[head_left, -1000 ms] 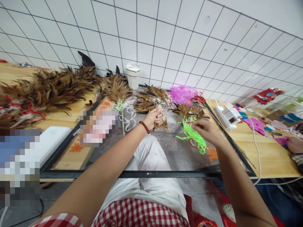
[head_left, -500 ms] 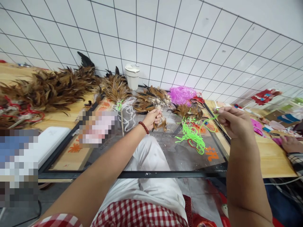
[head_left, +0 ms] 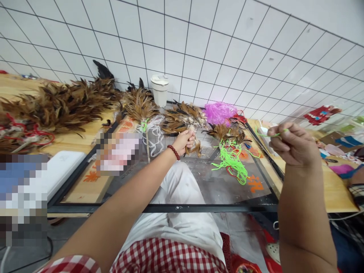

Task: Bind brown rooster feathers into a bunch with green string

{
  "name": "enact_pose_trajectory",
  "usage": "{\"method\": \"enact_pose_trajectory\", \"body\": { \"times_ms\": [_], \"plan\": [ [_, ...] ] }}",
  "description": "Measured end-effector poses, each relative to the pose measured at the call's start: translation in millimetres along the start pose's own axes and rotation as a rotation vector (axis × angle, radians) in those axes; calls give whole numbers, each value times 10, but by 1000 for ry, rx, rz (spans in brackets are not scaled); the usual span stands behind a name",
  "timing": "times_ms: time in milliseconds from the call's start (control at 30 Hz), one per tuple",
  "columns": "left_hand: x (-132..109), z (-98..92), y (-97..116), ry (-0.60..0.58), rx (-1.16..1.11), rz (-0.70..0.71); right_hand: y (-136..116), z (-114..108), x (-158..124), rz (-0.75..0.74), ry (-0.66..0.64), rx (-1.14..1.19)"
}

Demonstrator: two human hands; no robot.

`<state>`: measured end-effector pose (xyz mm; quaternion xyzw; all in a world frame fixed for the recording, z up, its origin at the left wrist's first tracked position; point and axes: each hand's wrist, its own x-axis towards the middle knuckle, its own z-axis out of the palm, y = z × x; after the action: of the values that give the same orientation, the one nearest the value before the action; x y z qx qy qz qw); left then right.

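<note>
The left hand (head_left: 184, 141) is curled tight on a feather bundle (head_left: 182, 115), its glossy brown plumes spreading toward twelve o'clock. At three o'clock from it, the right hand (head_left: 295, 146) pinches a thin green strand (head_left: 261, 134). Stringy, tangled neon cords (head_left: 234, 167) lie at four o'clock; crinkled pink plastic (head_left: 220, 112) sits at two o'clock.

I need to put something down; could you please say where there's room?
Lightly speckled but free: the transparent panel between the bright green cord tangle and its near-side black frame. Crowded: the far side, with brown feather bundles, white lidded cup, translucent purple bag.
</note>
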<state>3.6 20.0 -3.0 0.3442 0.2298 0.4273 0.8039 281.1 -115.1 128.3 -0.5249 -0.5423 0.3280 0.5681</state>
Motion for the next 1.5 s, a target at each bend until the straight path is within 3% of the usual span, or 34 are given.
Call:
{"method": "enact_pose_trajectory", "body": {
  "times_ms": [133, 233, 400, 500, 633, 800, 867, 967, 1033, 1133, 1267, 1500],
  "plan": [
    [10, -20, -5, -22, -2, 16, 106, 23, 94, 212, -265, -213],
    [24, -36, -15, -43, 5, 20, 200, 223, 167, 132, -225, -287],
    [10, -23, -4, -77, -16, 34, 221, 946, 300, 4, -290, -54],
    [-16, -9, 16, -92, -50, 64, 359, 1424, 442, 38, -289, 130],
    [-37, -5, 19, -127, -5, 33, 590, 1774, 559, 15, -247, 137],
    [-36, 22, -16, -157, 129, -69, 586, 1717, 497, -79, -223, 80],
    [-26, 36, -46, -108, 188, -65, 496, 1638, 452, -93, -358, -11],
    [-16, 66, -109, -66, 345, -63, 372, 1572, 436, -121, -707, -188],
    [-22, 94, -147, -67, 481, -76, 358, 1577, 480, -148, -777, -284],
    [-51, 137, -165, -87, 665, -84, 465, 1613, 599, -122, -734, -325],
    [-81, 147, -136, -141, 797, -96, 709, 1619, 726, 52, -746, -125],
    [-78, 101, -138, -237, 660, -109, 1061, 1608, 747, 227, -588, 178]
  ]
}}
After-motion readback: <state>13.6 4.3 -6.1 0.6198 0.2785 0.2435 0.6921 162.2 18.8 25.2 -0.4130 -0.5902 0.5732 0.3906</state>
